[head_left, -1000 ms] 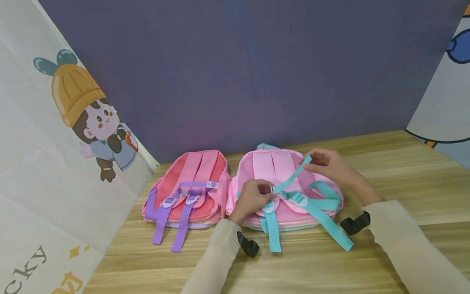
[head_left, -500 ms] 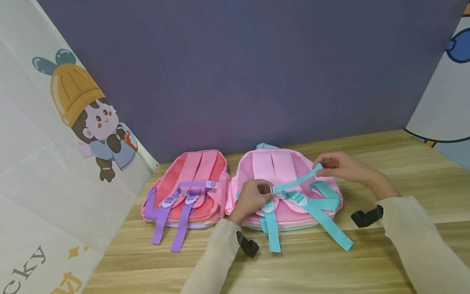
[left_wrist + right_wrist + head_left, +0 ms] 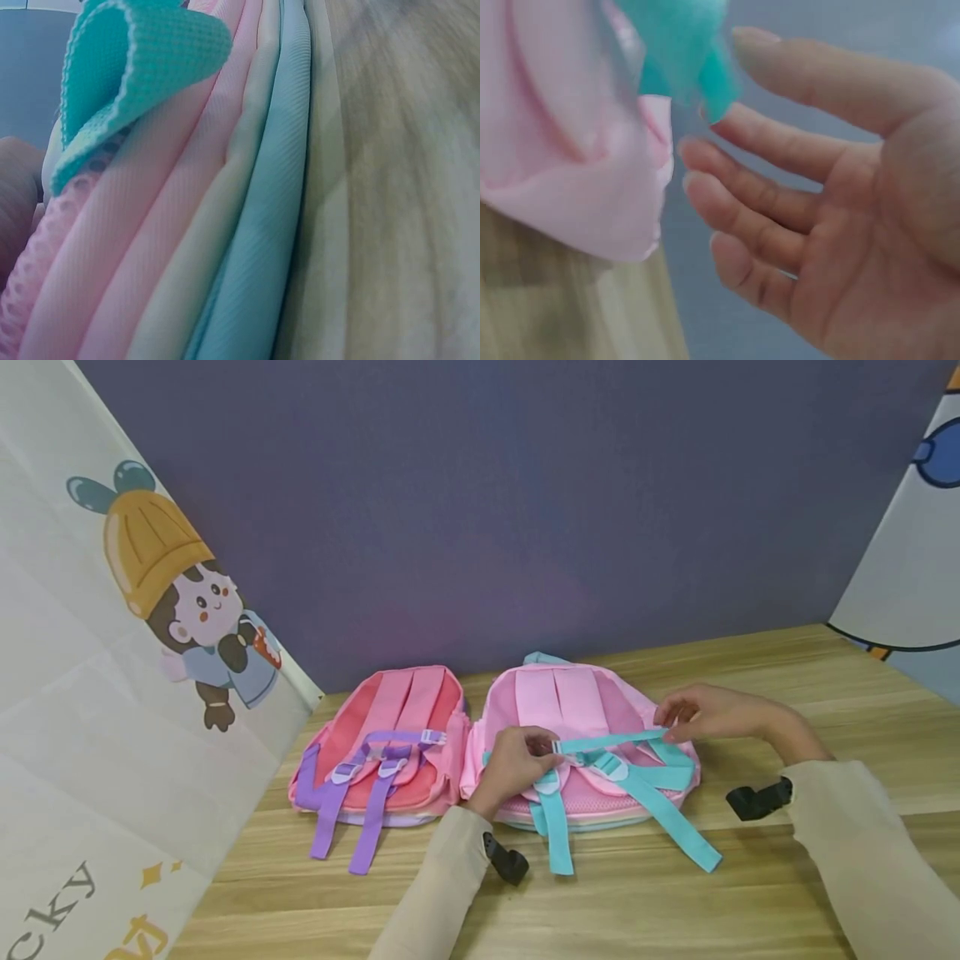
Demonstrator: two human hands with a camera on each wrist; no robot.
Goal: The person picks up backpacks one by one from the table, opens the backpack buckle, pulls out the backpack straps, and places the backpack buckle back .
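Note:
A pink backpack [image 3: 558,693] lies with its back panel and shoulder straps up on the wooden table. My left hand [image 3: 517,768] pinches the small white buckle [image 3: 557,747] of its turquoise chest strap [image 3: 607,741]; part of the buckle is hidden by the fingers. From there the strap runs to the right, toward my right hand [image 3: 712,714]. In the right wrist view the strap's end [image 3: 718,90] is at the index fingertip, while the thumb [image 3: 817,71] stands apart from the index finger. Wider turquoise straps [image 3: 671,822] hang over the backpack's lower edge.
A smaller coral-pink backpack [image 3: 390,702] with purple straps [image 3: 367,835] lies against the left side of the pink one. Behind both rises a dark panel [image 3: 510,527]. The wooden table [image 3: 600,902] extends in front and to the right.
My right hand has moved right and down, bringing the free end of the chest strap from a raised slant to nearly level. The left hand has stayed at the buckle.

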